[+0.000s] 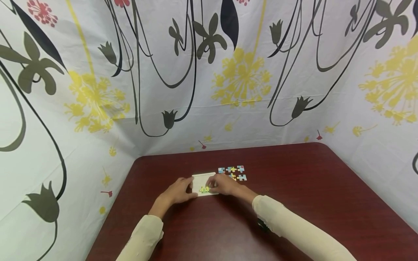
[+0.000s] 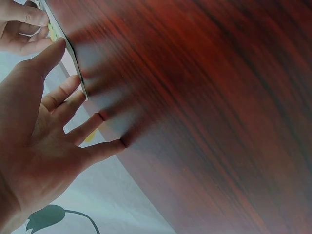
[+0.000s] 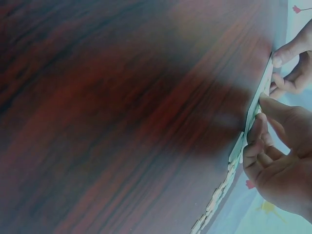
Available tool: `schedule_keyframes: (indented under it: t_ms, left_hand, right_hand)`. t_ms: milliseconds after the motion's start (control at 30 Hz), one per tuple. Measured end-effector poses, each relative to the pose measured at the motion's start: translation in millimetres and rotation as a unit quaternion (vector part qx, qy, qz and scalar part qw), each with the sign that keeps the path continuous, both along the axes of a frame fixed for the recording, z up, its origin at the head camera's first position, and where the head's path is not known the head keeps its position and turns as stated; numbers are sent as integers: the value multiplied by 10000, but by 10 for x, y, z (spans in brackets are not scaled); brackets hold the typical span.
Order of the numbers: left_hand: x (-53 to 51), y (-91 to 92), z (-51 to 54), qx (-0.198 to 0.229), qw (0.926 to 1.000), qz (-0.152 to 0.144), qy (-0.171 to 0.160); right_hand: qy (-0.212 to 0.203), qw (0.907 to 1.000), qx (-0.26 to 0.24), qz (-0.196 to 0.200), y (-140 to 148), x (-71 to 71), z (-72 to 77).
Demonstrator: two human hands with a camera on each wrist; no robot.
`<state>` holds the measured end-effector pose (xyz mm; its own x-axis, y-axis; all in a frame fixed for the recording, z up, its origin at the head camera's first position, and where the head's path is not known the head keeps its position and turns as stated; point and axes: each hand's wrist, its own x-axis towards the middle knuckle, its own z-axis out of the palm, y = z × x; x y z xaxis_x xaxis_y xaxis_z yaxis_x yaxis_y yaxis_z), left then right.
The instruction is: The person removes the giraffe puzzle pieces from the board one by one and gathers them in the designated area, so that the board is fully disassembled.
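Observation:
A shallow white tray (image 1: pixel 200 182) lies on the table, with yellow-green puzzle pieces (image 1: pixel 204 189) along its near edge. My left hand (image 1: pixel 177 190) is at the tray's left side, thumb and fingertips touching its edge; in the left wrist view its fingers (image 2: pixel 85 130) are spread and fairly straight. Over the tray's right part, my right hand (image 1: pixel 225 184) has thumb and index finger together on a puzzle piece, mostly hidden by the fingers. From the right wrist, the tray (image 3: pixel 253 108) appears edge-on, with the right hand (image 3: pixel 285 151) against it.
Several loose puzzle pieces (image 1: pixel 240 169) lie just beyond and to the right of the tray, partly behind the right hand. The dark red wooden table (image 1: pixel 294 188) meets a floral-printed white cloth (image 1: pixel 202 119) at its back and sides. A small dark object (image 1: pixel 262 224) shows beneath the right sleeve.

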<state>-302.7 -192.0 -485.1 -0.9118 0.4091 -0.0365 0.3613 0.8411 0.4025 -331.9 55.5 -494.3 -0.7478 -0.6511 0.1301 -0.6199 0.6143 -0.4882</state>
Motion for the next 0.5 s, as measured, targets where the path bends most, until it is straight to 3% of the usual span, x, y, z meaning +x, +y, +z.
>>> schedule_keyframes:
  t_ms: [500]
  left_hand:
    - [-9,-4,-2,-39,10000,-34,47]
  right_hand:
    - [261,9987,-446,20,5,74,-13]
